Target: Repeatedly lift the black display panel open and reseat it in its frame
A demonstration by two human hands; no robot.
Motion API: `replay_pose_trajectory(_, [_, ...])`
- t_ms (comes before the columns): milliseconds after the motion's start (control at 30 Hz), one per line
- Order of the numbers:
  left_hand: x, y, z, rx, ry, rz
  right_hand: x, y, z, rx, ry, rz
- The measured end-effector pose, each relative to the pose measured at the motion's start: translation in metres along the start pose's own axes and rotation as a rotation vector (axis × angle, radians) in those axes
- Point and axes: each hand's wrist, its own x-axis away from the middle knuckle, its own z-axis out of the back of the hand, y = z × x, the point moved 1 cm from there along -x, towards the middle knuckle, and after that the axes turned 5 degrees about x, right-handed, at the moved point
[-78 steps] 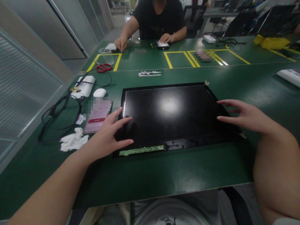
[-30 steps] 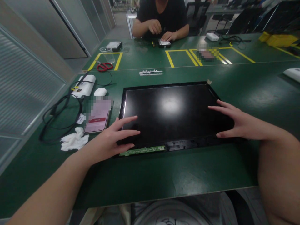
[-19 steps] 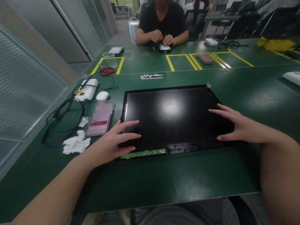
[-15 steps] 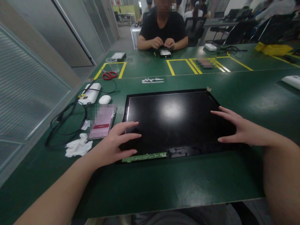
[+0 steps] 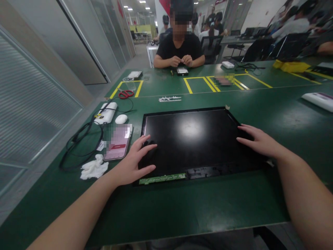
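A black display panel (image 5: 192, 142) lies flat before me, its dark screen reflecting a bright spot of light. Along its near edge, at the left, runs a narrow green circuit board (image 5: 162, 178). My left hand (image 5: 135, 161) is at the panel's left side, fingers spread over the edge. On the opposite side, my right hand (image 5: 257, 139) reaches over the right edge with its fingers stretched out. Neither hand grips anything. Whether the fingertips touch the screen, I cannot tell.
Left of the panel lie a phone (image 5: 118, 144), crumpled tissue (image 5: 95, 168), a white earbud case (image 5: 121, 119), a white device (image 5: 106, 113), black cables (image 5: 78, 139) and red scissors (image 5: 126, 94). Across the green table (image 5: 182, 211) a person (image 5: 179, 50) sits near a hard drive (image 5: 182, 71).
My view has tilted up, so the table sits lower in the picture. My right hand has shifted slightly along the panel's right edge; both hands stay spread.
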Motion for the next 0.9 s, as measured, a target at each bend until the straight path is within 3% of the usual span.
replay_pose_trajectory(233, [0.001, -0.004, 0.004, 0.071, -0.071, -0.075, -0.002, 0.001, -0.002, 0.051, 0.002, 0.019])
replay_pose_trajectory(533, [0.0, 0.005, 0.017, 0.106, 0.003, -0.203, -0.007, 0.011, -0.011, 0.048, 0.045, 0.031])
replay_pose_trajectory(900, [-0.003, 0.013, 0.018, 0.1, -0.008, -0.225, -0.009, 0.015, -0.017, 0.091, 0.062, 0.022])
